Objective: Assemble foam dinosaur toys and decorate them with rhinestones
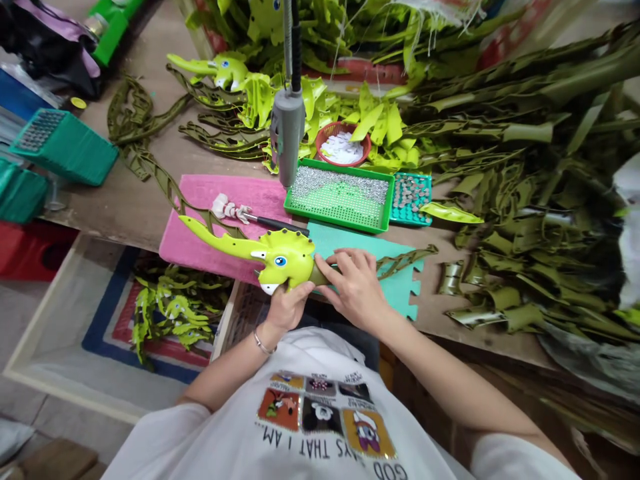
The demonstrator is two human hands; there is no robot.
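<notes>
A lime-green plastic toy dinosaur head (295,257) with a blue eye and white horns is held over the edge of the workbench. My left hand (289,307) grips it from below, near the jaw. My right hand (354,283) has its fingers closed round the olive-green piece (320,273) behind the head; the palm hides part of it. A thin olive strip (410,259) sticks out past my right hand. Beneath lie a pink foam mat (190,257) and a turquoise foam mat (395,293). A screwdriver (277,223) with white wrapping on its shaft rests behind the head.
A grey electric screwdriver (287,137) hangs over the bench. Behind the mats stand a green tray of screws (345,223), a teal tray (413,193) of small metal pieces and a red basket (320,143). Olive parts (520,267) pile up right; a crate (65,333) sits lower left.
</notes>
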